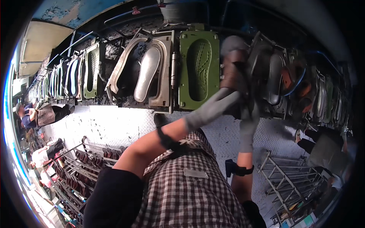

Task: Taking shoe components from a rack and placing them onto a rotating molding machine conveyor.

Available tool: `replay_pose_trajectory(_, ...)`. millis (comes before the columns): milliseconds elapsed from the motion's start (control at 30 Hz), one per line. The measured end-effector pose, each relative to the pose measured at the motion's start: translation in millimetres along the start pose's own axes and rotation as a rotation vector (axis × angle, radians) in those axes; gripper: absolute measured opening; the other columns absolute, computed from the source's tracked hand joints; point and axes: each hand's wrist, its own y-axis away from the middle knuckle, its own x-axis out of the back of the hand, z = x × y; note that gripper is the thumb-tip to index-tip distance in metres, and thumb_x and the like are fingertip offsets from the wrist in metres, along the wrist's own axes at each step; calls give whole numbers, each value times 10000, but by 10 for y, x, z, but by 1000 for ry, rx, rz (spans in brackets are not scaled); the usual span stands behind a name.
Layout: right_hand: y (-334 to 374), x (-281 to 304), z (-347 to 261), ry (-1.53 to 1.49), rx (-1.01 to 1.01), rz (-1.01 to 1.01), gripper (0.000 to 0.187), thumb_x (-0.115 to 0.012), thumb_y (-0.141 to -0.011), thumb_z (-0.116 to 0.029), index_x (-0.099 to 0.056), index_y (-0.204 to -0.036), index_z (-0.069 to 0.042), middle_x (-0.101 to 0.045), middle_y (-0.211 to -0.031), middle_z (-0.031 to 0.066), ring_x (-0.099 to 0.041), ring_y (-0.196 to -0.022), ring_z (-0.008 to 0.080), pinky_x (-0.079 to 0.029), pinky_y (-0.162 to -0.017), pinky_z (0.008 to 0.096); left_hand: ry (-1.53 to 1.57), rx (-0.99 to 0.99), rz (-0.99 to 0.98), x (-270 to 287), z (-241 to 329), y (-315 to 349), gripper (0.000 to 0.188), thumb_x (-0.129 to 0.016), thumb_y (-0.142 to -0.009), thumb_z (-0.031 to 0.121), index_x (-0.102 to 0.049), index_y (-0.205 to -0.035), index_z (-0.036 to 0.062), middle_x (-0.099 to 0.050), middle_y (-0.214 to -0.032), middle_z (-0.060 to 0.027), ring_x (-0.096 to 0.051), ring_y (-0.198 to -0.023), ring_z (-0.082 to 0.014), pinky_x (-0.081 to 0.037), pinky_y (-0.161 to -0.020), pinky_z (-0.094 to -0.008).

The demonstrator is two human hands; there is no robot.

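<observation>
Several dark brown shoes (81, 155) sit along a tiered metal rack (66, 153), well below and to the left of the left fingers; its open bars probably keep the shoes in rows, apart from the floor. Also left of those fingers, but higher, an opened tan metal frame mould (164, 68) surrounds a silver, foot-shaped metal plate (147, 74), perhaps so that the two outlines match when closed. Next, just above and left of the left fingers, an olive-green rectangular mould (184, 72) faces outward, its sole-shaped cavity lined with raised dots and curved ridges.

The left hand (219, 105), in a grey knitted glove, comes from the left with fingers narrowed on the near end of a brown leather shoe (230, 74). This shoe extends beyond the fingertips, just right of the green mould, its rounded grey end (232, 45) farthest away. The right hand (249, 119), gloved alike, reaches up alongside the shoe's dark near part, likely to steady it; blur hides its fingertips, so I cannot tell how far they close.

Up and right of the right fingers, a dark foot-shaped plate (275, 78) stands beside blurred orange-brown shapes (286, 78). Below and right of them is a grey barred rack (283, 173), its contents unclear.
</observation>
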Motion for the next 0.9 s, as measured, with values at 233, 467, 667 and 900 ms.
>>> replay_pose_trajectory(233, -2, -1082, -562, 92, 16, 45, 434, -688, -975, -87, -621, -1375, 67, -695, -1274, 109, -656, -1146, 180, -515, -1032, 334, -1212, -610, 972, 2428, 1067, 697, 560, -623, -1059, 415, -619, -1411, -19, -723, -1255, -228, -688, -1181, -303, -510, -1025, -392)
replay_pose_trajectory(467, -236, -2556, -766, -61, -53, 213, 411, -668, -994, -84, -623, -1383, 41, -693, -1290, 120, -663, -1154, 185, -527, -1019, 326, -408, -118, 338, 3404, 1277, 515, 496, -707, -1002, 442, -679, -1253, 15, -701, -970, -29, -650, -837, -140, -543, -774, -294)
replay_pose_trajectory(667, -131, -3570, -905, 733, 517, -246, 182, -738, -941, -172, -742, -1122, -146, -689, -929, 93, -704, -807, 325, -556, -709, 448, -584, -416, 336, 3775, 902, 873, 459, -690, -1032, 422, -655, -1278, 37, -686, -1105, -41, -648, -981, -188, -533, -893, -340)
replay_pose_trajectory(900, 861, -3600, -925, 680, 188, -705, 505, -826, -880, -312, -695, -1324, -112, -663, -1041, 111, -704, -983, 313, -580, -853, 442, -1137, -517, 70, 4063, 606, 1364, 663, -584, -1061, 338, -373, -1592, 2, -502, -1553, -211, -463, -1433, -387, -321, -1246, -472)
